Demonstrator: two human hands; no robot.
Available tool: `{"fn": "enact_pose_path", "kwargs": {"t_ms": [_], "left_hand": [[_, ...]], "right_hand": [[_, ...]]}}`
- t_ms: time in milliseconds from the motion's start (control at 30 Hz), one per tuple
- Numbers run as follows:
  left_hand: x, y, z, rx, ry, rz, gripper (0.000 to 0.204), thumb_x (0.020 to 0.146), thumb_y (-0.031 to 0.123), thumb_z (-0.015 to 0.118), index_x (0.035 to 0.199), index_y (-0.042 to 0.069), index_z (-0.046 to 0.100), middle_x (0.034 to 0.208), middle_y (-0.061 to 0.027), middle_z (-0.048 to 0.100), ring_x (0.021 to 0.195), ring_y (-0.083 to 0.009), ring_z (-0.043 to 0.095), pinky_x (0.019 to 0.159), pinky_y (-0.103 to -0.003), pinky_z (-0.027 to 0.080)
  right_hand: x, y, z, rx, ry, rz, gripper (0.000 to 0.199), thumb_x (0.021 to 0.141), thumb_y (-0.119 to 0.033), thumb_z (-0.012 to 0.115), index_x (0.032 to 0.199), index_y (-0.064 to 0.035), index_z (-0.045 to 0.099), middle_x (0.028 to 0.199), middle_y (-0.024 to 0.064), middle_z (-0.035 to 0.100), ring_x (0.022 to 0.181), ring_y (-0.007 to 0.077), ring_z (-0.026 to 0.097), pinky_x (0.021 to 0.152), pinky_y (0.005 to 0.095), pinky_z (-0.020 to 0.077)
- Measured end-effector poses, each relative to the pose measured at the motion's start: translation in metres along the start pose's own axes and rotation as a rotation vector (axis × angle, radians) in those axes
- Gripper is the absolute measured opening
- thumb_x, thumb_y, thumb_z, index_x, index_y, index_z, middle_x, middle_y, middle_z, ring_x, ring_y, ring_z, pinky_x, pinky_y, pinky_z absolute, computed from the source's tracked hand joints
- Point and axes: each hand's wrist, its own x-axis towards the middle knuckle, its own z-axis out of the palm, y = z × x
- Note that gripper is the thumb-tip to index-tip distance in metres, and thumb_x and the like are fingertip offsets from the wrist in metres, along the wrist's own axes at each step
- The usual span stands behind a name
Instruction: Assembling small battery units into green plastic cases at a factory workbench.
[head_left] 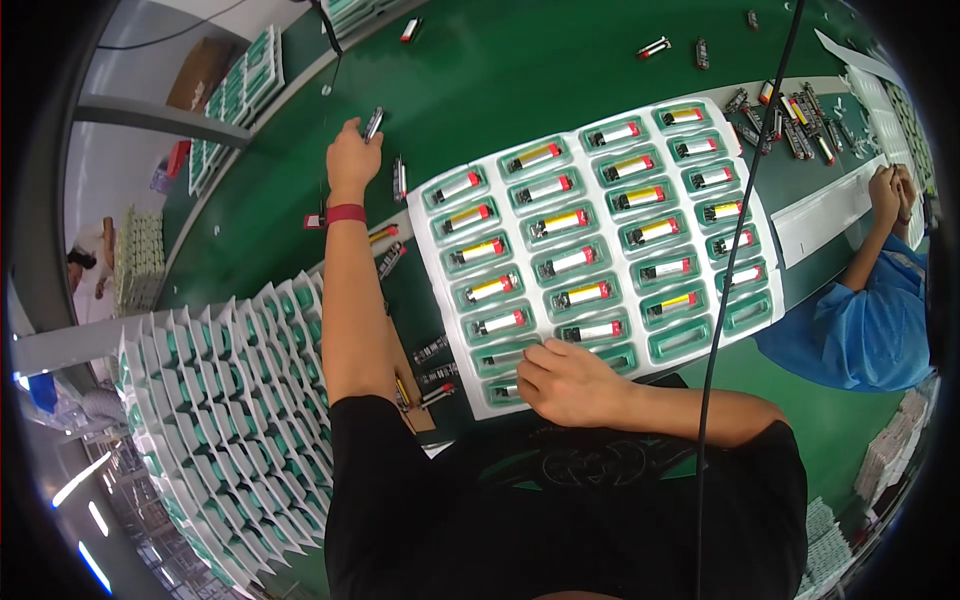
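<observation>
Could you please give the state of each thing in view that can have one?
Tray sheet: flat on the green table, most pockets filled, nearest few empty.
Left hand: stretched out, gripping a small lighter.
Right hand: resting on the sheet's near edge.
Stacked trays: empty, fanned out.

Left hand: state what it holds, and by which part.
The left hand holds a small silver cylindrical lighter by its lower end, pinched in the fingertips; the rest sticks up clear of the grip, above the green table.
</observation>
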Motion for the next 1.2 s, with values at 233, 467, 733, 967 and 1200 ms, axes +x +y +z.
{"fn": "enact_pose_path", "kwargs": {"t_ms": [233,467,733,967,1200], "left_hand": [[-0.026,0.025,-0.036,-0.806,-0.138,-0.149,0.047,0.09,0.006,0.065,0.134,-0.002,0.052,0.104,-0.0144,0.068,0.095,-0.0269,0.07,0.08,-0.032,0.057],[-0.17,0.15,-0.11,-1.837,-0.369,-0.037,0.03,0.089,-0.002,0.064,0.118,-0.004,0.056,0.115,-0.019,0.065,0.102,-0.0272,0.067,0.093,-0.037,0.053],[-0.212,0.162,-0.115,-1.844,-0.167,0.03,0.04,0.084,-0.009,0.068,0.122,-0.008,0.057,0.117,-0.0167,0.062,0.102,-0.022,0.065,0.088,-0.032,0.055],[-0.217,0.14,-0.132,-1.487,-0.051,0.211,0.039,0.082,-0.011,0.069,0.121,-0.01,0.06,0.11,-0.021,0.067,0.096,-0.0239,0.069,0.082,-0.031,0.059],[-0.22,0.143,-0.139,-1.245,0.002,0.279,0.041,0.077,-0.013,0.072,0.117,-0.009,0.066,0.101,-0.0176,0.07,0.086,-0.0162,0.068,0.077,-0.026,0.056]], "right_hand": [[0.011,0.024,-0.027,0.192,0.129,0.141,0.023,0.08,-0.018,0.069,0.097,-0.0035,0.065,0.086,0.0061,0.057,0.082,0.0218,0.057,0.074,0.0351,0.046],[0.047,0.064,-0.079,0.517,0.544,0.466,0.066,0.08,-0.022,0.08,0.137,-0.0048,0.051,0.099,0.0102,0.059,0.071,0.02,0.056,0.063,0.0302,0.0497],[0.046,0.061,-0.089,0.604,0.602,0.438,0.037,0.082,-0.008,0.077,0.117,0.0004,0.068,0.087,0.0088,0.063,0.071,0.0153,0.061,0.061,0.0272,0.05],[0.036,0.063,-0.099,0.73,0.541,0.446,0.027,0.085,-0.012,0.076,0.106,0.0031,0.069,0.078,0.008,0.062,0.067,0.015,0.06,0.059,0.0281,0.0478],[0.031,0.065,-0.112,0.608,0.44,0.417,0.03,0.081,-0.01,0.077,0.105,0.0052,0.069,0.08,0.0096,0.062,0.068,0.017,0.06,0.061,0.0284,0.0475]]}}
